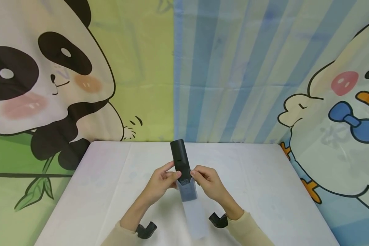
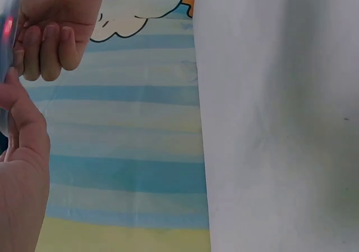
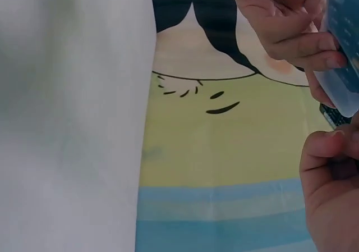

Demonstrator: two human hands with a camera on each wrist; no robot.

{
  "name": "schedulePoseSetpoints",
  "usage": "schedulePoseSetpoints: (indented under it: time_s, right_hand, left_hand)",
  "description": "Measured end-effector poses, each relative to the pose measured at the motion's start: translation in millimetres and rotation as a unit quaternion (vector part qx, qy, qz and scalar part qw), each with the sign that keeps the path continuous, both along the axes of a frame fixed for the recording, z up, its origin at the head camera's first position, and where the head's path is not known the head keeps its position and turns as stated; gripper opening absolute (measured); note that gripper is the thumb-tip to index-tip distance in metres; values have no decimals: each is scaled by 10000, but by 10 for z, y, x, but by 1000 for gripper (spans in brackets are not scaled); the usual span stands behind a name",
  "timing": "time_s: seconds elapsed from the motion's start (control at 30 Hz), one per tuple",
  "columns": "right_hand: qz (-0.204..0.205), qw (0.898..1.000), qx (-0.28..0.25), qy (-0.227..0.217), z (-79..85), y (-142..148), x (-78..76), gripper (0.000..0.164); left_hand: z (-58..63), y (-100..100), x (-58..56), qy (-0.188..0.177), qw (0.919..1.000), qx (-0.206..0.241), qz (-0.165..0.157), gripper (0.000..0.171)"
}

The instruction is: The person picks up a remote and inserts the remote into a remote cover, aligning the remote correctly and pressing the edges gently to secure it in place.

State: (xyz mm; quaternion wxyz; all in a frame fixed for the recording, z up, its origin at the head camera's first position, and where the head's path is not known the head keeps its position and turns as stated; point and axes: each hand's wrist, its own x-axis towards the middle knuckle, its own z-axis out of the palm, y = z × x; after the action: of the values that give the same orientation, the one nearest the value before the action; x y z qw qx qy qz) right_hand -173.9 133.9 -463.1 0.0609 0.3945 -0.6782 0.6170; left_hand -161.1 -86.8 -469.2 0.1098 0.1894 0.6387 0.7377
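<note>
A long black device [image 1: 179, 157] with small printing near its lower end stands tilted above the table. Its lower part sits inside a translucent plastic sleeve [image 1: 194, 218], whose loose end hangs toward the front. My left hand [image 1: 161, 182] holds the device and the sleeve's mouth from the left, thumb on the front. On the other side my right hand [image 1: 210, 182] pinches the sleeve's edge between thumb and index finger, the other fingers curled. In the right wrist view, left fingers [image 3: 317, 50] press on the sleeve [image 3: 342, 100]. A red glow shows through the sleeve in the left wrist view.
A white-covered table [image 1: 249, 177] lies beneath both hands. Behind it hangs a cartoon-printed curtain [image 1: 227, 68] meeting the table's back edge. Black wrist mounts [image 1: 146, 230] stick out at both cuffs.
</note>
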Motion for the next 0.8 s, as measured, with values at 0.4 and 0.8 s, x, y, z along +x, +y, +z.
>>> schedulePoseSetpoints:
  time_s: [0.4, 0.8]
  right_hand:
    - [-353, 9981, 284, -414, 78, -84, -21, 27]
    - [-787, 9792, 346, -1839, 191, -46, -111, 21]
  left_hand:
    - [14, -59, 50, 370, 9990, -175, 175, 51]
    - [-152, 45, 60, 192, 9975, -684, -38, 47]
